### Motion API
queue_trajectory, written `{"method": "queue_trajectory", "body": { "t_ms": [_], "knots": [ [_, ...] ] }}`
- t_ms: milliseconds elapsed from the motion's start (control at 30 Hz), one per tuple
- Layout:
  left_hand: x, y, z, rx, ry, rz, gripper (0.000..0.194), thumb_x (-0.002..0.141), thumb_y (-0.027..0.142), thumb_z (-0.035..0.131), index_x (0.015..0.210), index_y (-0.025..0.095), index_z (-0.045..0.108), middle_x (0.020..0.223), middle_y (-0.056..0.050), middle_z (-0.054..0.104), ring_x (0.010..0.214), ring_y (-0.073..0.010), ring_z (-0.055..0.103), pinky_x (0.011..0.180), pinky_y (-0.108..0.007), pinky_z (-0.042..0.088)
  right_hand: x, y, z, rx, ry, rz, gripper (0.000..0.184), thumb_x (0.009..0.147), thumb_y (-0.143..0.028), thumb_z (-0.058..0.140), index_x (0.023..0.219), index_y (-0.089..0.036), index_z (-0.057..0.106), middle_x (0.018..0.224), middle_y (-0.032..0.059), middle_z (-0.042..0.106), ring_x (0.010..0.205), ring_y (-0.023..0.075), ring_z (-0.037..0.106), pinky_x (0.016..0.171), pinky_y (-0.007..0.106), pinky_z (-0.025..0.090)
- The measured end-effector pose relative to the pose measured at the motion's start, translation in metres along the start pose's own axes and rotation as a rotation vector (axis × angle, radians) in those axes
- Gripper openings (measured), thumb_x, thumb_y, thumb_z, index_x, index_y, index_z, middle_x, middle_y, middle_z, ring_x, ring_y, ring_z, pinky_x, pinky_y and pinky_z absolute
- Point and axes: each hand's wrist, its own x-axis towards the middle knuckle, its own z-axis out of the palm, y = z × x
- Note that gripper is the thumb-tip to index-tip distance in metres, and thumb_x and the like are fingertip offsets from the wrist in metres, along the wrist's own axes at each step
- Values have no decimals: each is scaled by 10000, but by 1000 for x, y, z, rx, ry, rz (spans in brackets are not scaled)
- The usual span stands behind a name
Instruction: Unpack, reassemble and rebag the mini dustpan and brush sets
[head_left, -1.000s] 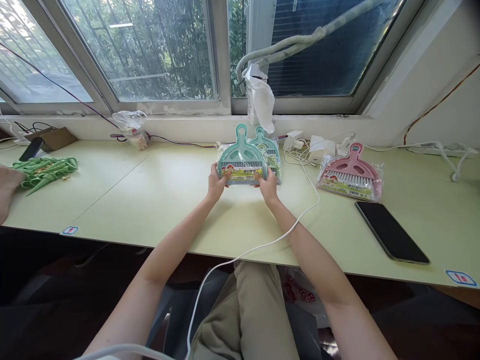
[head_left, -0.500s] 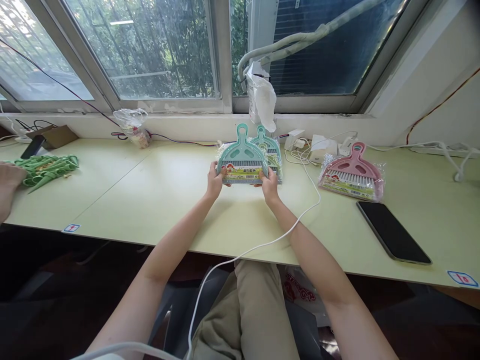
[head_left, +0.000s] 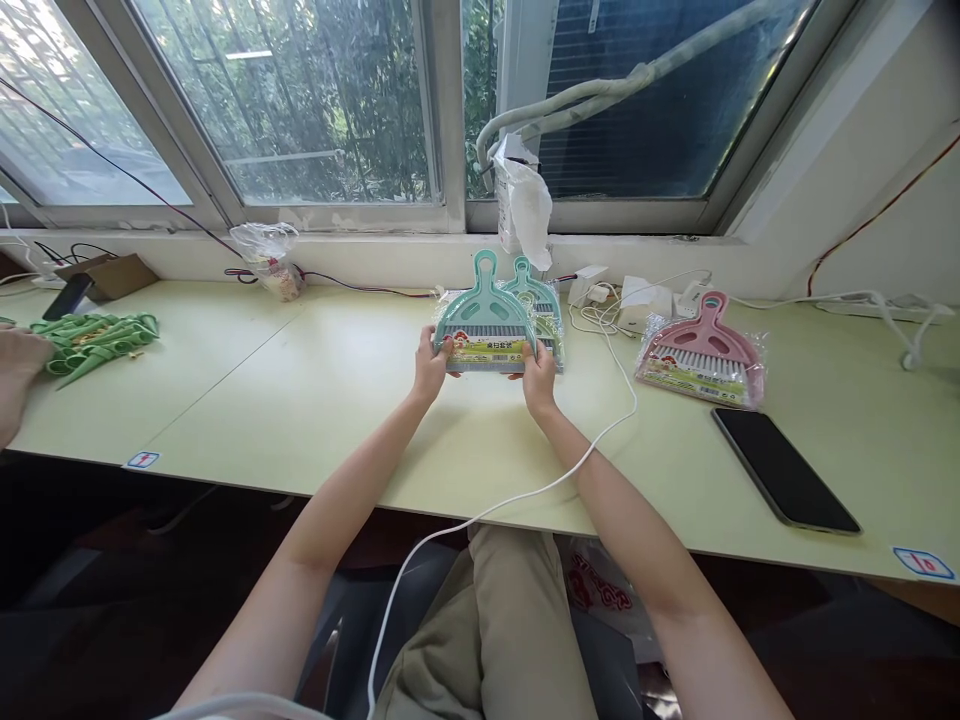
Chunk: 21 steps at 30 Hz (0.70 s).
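Note:
Between my two hands is a teal dustpan and brush set (head_left: 486, 307), its handle pointing away from me and a printed label across its front. My left hand (head_left: 431, 365) grips its lower left corner, thumb on the front. On the lower right corner, my right hand (head_left: 538, 376) is closed in the same way. Partly hidden behind this set is a second teal dustpan and brush set (head_left: 547, 296) in clear wrap. A wrapped pink dustpan and brush set (head_left: 705, 352) lies on the table to the right.
A black phone (head_left: 784, 468) lies near the front right edge. The white cable (head_left: 525, 492) crosses over my right forearm. White chargers (head_left: 637, 297) and a tissue pack (head_left: 520, 195) stand at the back. At far left, another person's hand (head_left: 21, 375) touches green strips (head_left: 101, 343).
The view has shifted very slightly. My hands keep hold of the teal set in the same place.

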Motion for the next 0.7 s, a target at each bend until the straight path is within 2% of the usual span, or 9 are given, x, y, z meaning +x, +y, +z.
{"method": "queue_trajectory", "body": {
  "t_ms": [167,433,700],
  "knots": [
    [-4,2,4,9,2,32,416,811,488,628,1059,223,424,898,-12,632,572,-115,620,387,-235,525,1,-3,-4,-12,3,-6,447,865,-585,481,1018,-185,608,918,40,604,629,112,616,473,240,576],
    [-8,7,6,29,-4,51,424,865,555,545,1087,221,406,823,12,639,471,-91,588,364,-211,479,3,-4,-5,-7,27,-5,428,852,-526,499,1044,-173,645,939,50,624,639,114,596,494,256,588],
    [-2,2,1,46,4,39,450,819,559,613,1041,220,416,737,37,618,443,-102,592,338,-196,449,2,-3,-2,-15,9,-4,437,862,-537,493,1053,-172,640,919,46,616,613,109,590,468,238,574]
  ]
}}
